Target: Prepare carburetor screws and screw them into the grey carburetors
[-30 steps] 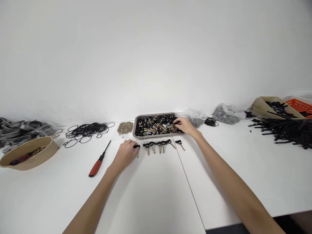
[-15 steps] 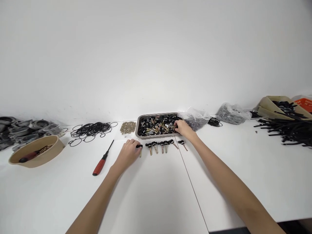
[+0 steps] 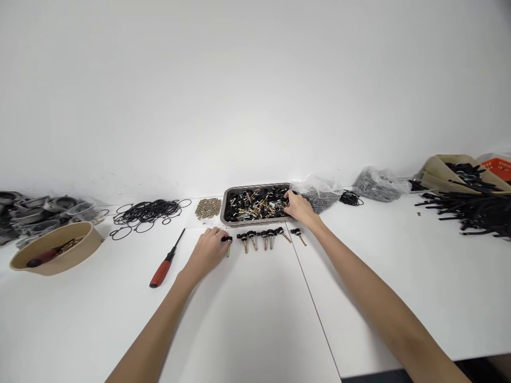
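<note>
My left hand [image 3: 208, 249] rests on the table with its fingers closed on a small black-headed part [image 3: 228, 246], whose thin brass-coloured stem points toward me. To the right of that hand, several similar black-headed parts [image 3: 263, 238] lie in a row, stems toward me. Behind them stands a metal tray [image 3: 255, 221] heaped with more black and brass-coloured pieces. At the tray's right end my right hand [image 3: 299, 208] reaches over the rim, fingers bent together among the pieces. What those fingertips pinch is hidden.
A red-handled screwdriver [image 3: 162, 271] lies left of my left arm. Black rubber rings [image 3: 147, 215] and small brass pieces [image 3: 208, 208] are piled behind it. A tan bowl [image 3: 59, 255] sits far left; plastic bags [image 3: 381, 185] and black strips [image 3: 471, 210] are at right.
My right hand has shifted very slightly within the tray's right end. The left hand stays on the same part; the whole view has slid slightly left.
</note>
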`<state>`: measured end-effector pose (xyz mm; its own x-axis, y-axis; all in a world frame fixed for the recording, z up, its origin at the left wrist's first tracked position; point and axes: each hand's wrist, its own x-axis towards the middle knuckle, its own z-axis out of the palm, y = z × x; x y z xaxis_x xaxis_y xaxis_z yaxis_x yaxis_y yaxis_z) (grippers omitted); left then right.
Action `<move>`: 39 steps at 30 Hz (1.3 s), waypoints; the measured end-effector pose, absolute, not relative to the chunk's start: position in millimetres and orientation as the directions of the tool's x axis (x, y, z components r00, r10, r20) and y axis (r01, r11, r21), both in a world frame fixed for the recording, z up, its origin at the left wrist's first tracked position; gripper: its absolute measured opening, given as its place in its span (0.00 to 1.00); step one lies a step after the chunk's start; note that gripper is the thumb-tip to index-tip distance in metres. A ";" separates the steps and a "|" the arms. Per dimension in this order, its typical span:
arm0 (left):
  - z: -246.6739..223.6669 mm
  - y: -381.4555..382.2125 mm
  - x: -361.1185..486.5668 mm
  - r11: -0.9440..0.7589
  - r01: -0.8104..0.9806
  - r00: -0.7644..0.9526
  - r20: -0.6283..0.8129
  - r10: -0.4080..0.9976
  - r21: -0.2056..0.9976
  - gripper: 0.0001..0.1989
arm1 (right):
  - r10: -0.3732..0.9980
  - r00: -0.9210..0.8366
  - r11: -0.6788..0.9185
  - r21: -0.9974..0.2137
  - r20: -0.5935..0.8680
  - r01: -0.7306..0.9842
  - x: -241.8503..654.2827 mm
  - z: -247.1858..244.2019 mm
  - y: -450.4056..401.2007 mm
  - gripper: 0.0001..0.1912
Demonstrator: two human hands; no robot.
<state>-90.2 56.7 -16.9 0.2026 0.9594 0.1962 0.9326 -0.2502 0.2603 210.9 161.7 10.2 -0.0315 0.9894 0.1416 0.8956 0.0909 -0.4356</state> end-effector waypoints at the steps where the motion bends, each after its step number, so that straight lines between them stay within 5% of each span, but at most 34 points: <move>1: -16.3 56.4 -90.0 -0.252 0.933 0.204 0.200 0.958 0.256 0.12 | 0.988 -0.032 0.100 -0.458 0.153 0.883 212.3 10.9 162.1 0.23; 5: -11.5 54.0 -89.3 -0.235 0.938 0.167 0.262 0.950 0.256 0.14 | 0.974 -0.020 0.147 -0.561 0.227 0.815 221.2 25.1 162.7 0.17; 9: -6.7 51.2 -89.0 -0.315 0.865 0.139 0.415 0.899 0.391 0.13 | 0.951 -0.024 0.226 -0.639 0.308 0.736 218.9 51.9 154.0 0.15; 13: -0.7 44.5 -79.3 -0.453 0.623 0.165 0.459 0.873 0.637 0.12 | 0.939 -0.150 0.342 -0.795 0.310 0.501 183.5 64.7 130.4 0.18; 17: 6.9 33.7 -60.0 -0.377 0.308 0.171 0.339 0.925 0.873 0.22 | 0.907 -0.311 0.337 -0.932 0.284 0.131 129.3 49.1 103.6 0.14; 20: 8.7 29.2 -48.7 -0.320 0.120 0.099 0.310 0.946 0.940 0.24 | 0.886 -0.349 0.341 -0.939 0.307 0.040 103.1 32.6 90.6 0.12; 26: 6.6 36.2 -54.1 -0.235 0.012 -0.085 0.235 0.968 0.972 0.17 | 0.831 -0.478 0.381 -0.917 0.286 0.114 104.3 25.7 87.7 0.14; 34: 3.9 43.6 -64.8 -0.256 0.054 -0.162 0.261 0.952 0.965 0.13 | 0.720 -0.563 0.657 -0.660 0.406 0.364 107.6 18.1 86.3 0.25; 39: 2.0 40.4 -60.7 -0.346 0.079 -0.223 0.354 0.908 0.935 0.10 | 0.802 -0.509 0.529 -0.767 0.312 0.363 103.1 14.7 84.2 0.26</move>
